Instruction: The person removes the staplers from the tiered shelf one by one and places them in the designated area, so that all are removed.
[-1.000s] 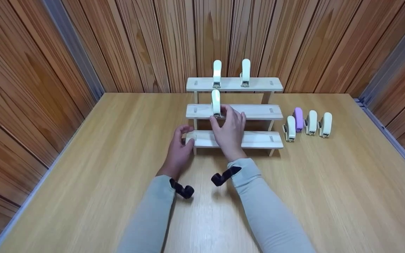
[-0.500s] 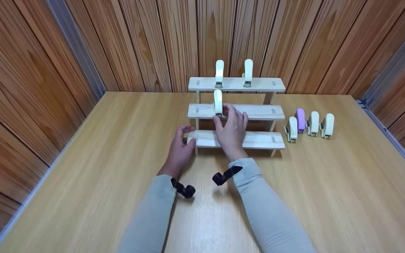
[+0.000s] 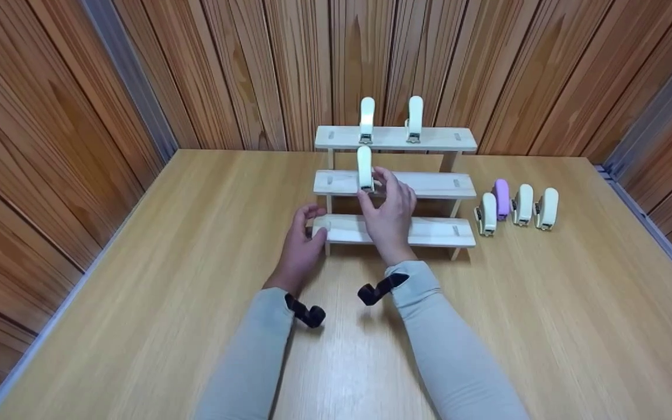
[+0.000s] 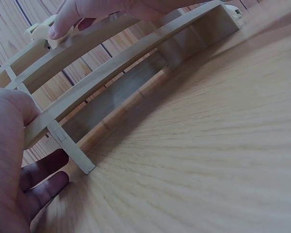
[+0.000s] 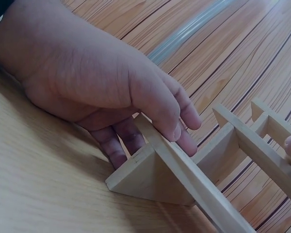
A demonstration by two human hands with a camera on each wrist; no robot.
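A three-tier wooden display stand [image 3: 347, 228] stands on the table. My left hand [image 3: 301, 248] grips the left end of its lowest shelf; in the right wrist view the left thumb [image 5: 157, 109] lies over the board, with fingers around the end. My right hand [image 3: 391, 216] reaches over the lowest shelf and pinches the base of a cream mini stapler [image 3: 364, 166] standing upright on the middle shelf. The thumb is at its front, a finger at its right side. Two more cream staplers, a left one [image 3: 367, 116] and a right one [image 3: 414, 116], stand on the top shelf.
Right of the stand, a purple stapler [image 3: 501, 198] and three cream ones, the nearest [image 3: 487, 213] set in front, stand on the wooden table [image 3: 167, 280]. A plank wall [image 3: 289, 70] rises close behind the stand.
The right thumb has shifted slightly right, from the stapler's left side to its front. The left hand stays on the stand. The head view has drifted a little.
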